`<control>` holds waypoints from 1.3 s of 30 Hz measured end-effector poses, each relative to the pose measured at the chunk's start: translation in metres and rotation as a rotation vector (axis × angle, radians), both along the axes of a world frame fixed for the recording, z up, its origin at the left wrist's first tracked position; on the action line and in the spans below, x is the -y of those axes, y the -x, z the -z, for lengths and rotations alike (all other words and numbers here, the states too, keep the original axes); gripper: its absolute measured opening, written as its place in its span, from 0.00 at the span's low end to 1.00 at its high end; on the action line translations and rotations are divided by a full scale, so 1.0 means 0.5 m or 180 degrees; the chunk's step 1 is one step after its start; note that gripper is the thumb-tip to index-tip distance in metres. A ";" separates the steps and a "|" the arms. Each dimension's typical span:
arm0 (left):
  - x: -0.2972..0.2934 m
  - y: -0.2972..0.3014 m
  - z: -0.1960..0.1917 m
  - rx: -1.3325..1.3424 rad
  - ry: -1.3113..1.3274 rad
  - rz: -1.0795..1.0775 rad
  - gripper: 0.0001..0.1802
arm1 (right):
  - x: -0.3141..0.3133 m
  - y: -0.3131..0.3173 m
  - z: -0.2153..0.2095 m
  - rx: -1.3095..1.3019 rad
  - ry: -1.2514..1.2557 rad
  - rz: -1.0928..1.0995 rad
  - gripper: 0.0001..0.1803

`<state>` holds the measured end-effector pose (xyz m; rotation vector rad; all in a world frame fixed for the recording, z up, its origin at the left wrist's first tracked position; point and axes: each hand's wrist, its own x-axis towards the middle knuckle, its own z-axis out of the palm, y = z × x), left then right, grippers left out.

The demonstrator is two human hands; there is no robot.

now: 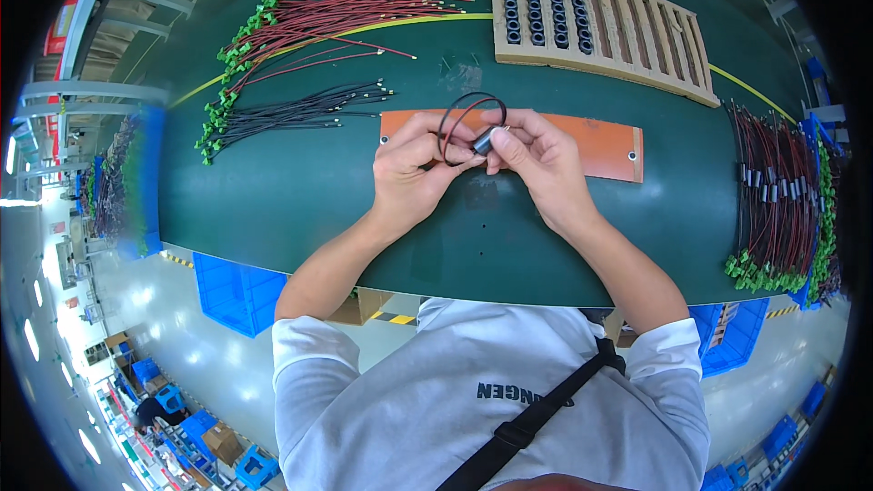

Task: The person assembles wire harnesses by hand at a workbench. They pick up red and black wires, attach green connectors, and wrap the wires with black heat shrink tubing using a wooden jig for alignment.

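Note:
My right hand (pixel 543 156) pinches a small black ferrite core (pixel 484 140) between thumb and fingers, over the middle of the table. A red and black wire loop (pixel 452 109) arches up around the core and runs into my left hand (pixel 411 166). My left fingers are closed on the wires beside the core; their exact grip is partly hidden. Just beyond and under both hands lies an orange strip (pixel 596 147) with a fastener near each end.
At the far left lie red wires (pixel 336 14) and black wires (pixel 291 113) with green connectors. A slotted cardboard tray (pixel 607 32) at the back holds rows of black cores. Wires with cores (pixel 773 186) lie at the right edge. Blue bins (pixel 235 295) stand below the table (pixel 264 209).

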<state>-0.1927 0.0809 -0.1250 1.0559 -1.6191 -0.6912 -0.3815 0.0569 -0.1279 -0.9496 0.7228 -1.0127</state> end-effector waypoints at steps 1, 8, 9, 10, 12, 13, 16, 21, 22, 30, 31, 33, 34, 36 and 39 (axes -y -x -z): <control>0.001 0.000 -0.003 0.0032 0.0114 0.0016 0.09 | -0.002 0.000 0.001 0.0143 -0.0004 0.0075 0.12; 0.007 -0.004 0.005 0.0397 0.0382 0.0048 0.13 | -0.001 0.015 -0.005 -0.0043 0.0058 0.0166 0.08; 0.006 0.004 0.005 0.0075 0.0095 0.0094 0.13 | 0.001 0.021 -0.003 -0.0315 0.0311 0.0171 0.07; 0.001 0.020 -0.002 -0.0243 -0.0197 0.0133 0.14 | 0.002 0.025 -0.005 -0.0583 0.0561 0.0167 0.07; -0.008 0.033 -0.021 -0.0670 -0.0801 0.0343 0.15 | 0.005 0.038 -0.020 -0.1472 0.1640 0.0300 0.06; -0.004 0.033 -0.022 -0.0317 -0.0673 0.0270 0.15 | 0.005 0.043 -0.028 -0.1918 0.2183 0.0359 0.05; 0.010 0.033 -0.026 0.0458 -0.0583 0.0127 0.17 | 0.022 0.066 -0.027 -0.2410 0.3171 0.0951 0.04; 0.035 0.035 -0.040 0.1070 -0.0654 0.0600 0.17 | 0.036 0.127 -0.046 -0.1988 0.2123 0.0820 0.02; 0.041 0.040 -0.045 0.0667 -0.0857 0.0658 0.17 | 0.039 0.142 -0.041 -0.1927 0.2086 0.0859 0.02; 0.148 0.065 -0.068 -0.0267 -0.2301 0.2194 0.13 | 0.036 0.180 -0.019 -0.1220 0.2175 0.0668 0.02; 0.149 0.074 -0.065 -0.0309 -0.2317 0.2132 0.11 | 0.035 0.183 -0.014 -0.1174 0.2139 0.0757 0.02; 0.137 0.090 -0.060 -0.0391 -0.2353 0.2003 0.08 | 0.036 0.185 -0.008 -0.1048 0.1994 0.0897 0.02; 0.130 0.093 -0.050 -0.0602 -0.2357 0.1897 0.08 | 0.036 0.183 -0.003 -0.0967 0.1872 0.0931 0.02; 0.123 0.091 -0.035 -0.0804 -0.2527 0.1964 0.07 | 0.034 0.181 0.004 -0.0867 0.1603 0.0922 0.02; 0.115 0.087 -0.020 -0.0869 -0.2506 0.1839 0.07 | 0.034 0.166 0.005 -0.0684 0.1118 0.0889 0.04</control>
